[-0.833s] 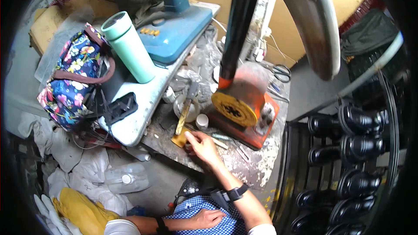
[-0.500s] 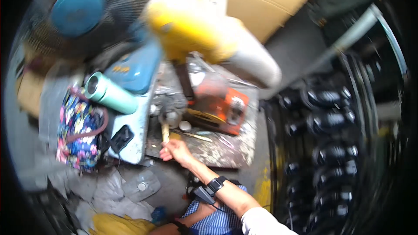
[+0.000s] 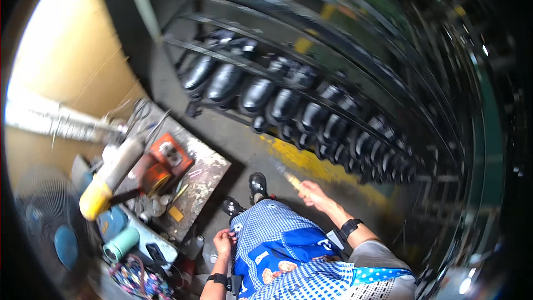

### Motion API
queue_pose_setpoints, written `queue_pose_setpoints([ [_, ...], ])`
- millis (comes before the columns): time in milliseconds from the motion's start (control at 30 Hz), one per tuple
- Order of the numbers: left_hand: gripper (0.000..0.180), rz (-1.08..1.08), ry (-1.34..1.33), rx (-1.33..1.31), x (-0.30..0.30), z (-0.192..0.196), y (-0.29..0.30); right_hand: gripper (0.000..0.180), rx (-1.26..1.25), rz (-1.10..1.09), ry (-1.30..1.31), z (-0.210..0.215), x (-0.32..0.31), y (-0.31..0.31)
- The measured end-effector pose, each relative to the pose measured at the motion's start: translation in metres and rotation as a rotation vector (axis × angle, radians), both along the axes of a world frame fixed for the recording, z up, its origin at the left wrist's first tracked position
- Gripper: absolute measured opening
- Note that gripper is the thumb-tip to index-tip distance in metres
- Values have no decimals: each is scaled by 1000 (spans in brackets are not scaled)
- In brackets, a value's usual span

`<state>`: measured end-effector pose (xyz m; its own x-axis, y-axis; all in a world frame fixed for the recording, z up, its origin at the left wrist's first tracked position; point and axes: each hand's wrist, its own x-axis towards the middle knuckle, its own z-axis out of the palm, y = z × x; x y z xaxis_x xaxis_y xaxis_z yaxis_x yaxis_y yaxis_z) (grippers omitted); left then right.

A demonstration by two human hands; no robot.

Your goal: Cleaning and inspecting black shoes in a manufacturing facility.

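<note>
My right hand [image 3: 314,196] is closed round the pale handle of a slim brush [image 3: 293,180]. Its far end is grey and blurred, pointing up and left over the floor. Low beside the edge of my blue checked apron [image 3: 277,233] hangs my left hand [image 3: 224,241], fingers loosely curled and slightly apart, with nothing visible in them. Both wrists carry dark bands. To the left of my hands stands a worn worktable [image 3: 210,165], bearing an orange machine [image 3: 171,154], a jar [image 3: 152,206] and a small yellow block [image 3: 176,214].
A long rack ahead holds several shiny black shoes [image 3: 257,95]. Yellow floor marking [image 3: 311,158] runs beneath it. At left are a yellow-and-white tubular device [image 3: 111,180], a mint bottle [image 3: 121,244], a floral bag [image 3: 136,280], a fan [image 3: 66,246] and cardboard [image 3: 83,39].
My view has swung right, from the worktable towards the shoe rack. My right hand has left the tabletop and holds the brush over the floor. My left hand now shows beside the apron.
</note>
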<state>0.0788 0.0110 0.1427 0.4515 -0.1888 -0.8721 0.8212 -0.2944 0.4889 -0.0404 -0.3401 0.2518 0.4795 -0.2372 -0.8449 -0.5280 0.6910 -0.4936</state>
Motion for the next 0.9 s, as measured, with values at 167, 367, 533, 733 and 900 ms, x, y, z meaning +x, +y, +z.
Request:
queue_pose_setpoints([
  [167, 18, -270, -17, 90, 43, 14, 23, 26, -301, -833, 187, 19, -93, -5],
  [367, 18, -296, -56, 135, 72, 19, 13, 26, -281, -1361, 245, -9, -180, -36],
  [533, 15, -411, -89, 147, 62, 38, -57, 26, -400, -1381, 218, -16, -223, -85],
  [733, 15, -564, -92, 111, 22, 32, -146, 26, -349, -1170, 118, -16, -219, -141],
  [900, 19, -677, -115, 9, -35, 59, -247, 27, -555, -941, 174, -46, -242, -158],
])
